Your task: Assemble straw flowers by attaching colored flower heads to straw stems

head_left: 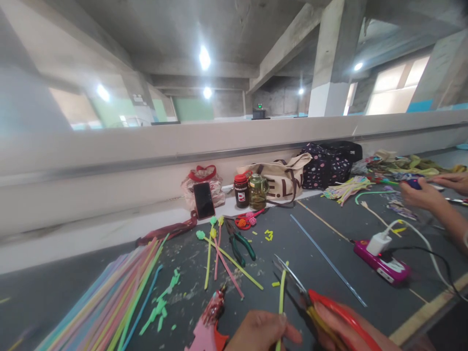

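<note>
My left hand [261,331] pinches a thin yellow-green plastic strip [281,292] that points away from me, at the bottom centre. In my right hand [351,324] is a pair of scissors [298,280] with red handles. The blades are parted and lie close to the strip's upper end; whether they touch it I cannot tell. Small yellow cut pieces [275,283] lie beside the strip. Left of my left hand rests a pink glue gun [206,321] with a stained tip. Green-handled pliers [239,243] lie farther up among several strips with knotted ends [213,233].
A bundle of long coloured strips [109,292] and green cut bits [161,307] lie left. At the back stand a phone [204,200], two bottles [241,190] and bags [285,180]. Right are a purple power strip [382,262] with cables and another person's hands [420,195].
</note>
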The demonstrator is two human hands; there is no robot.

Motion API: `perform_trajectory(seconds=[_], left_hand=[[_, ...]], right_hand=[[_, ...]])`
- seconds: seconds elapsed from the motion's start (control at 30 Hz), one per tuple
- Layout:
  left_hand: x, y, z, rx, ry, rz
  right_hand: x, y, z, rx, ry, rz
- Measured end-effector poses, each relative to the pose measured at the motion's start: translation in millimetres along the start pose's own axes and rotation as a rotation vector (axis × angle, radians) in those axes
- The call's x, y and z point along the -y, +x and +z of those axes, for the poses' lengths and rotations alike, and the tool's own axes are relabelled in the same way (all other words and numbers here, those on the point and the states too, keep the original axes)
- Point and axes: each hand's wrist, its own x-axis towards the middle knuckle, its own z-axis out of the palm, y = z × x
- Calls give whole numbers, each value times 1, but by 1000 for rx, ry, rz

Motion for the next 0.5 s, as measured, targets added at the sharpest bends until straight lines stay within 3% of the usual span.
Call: perform_trajectory(seconds=[0.2,0.5], left_hand=[[11,13,7,-4,-53,-26],[19,17,11,-105,-117,-81]], right_hand=[[24,-5,8,-2,247,329],[27,-2,3,-61,224,301]])
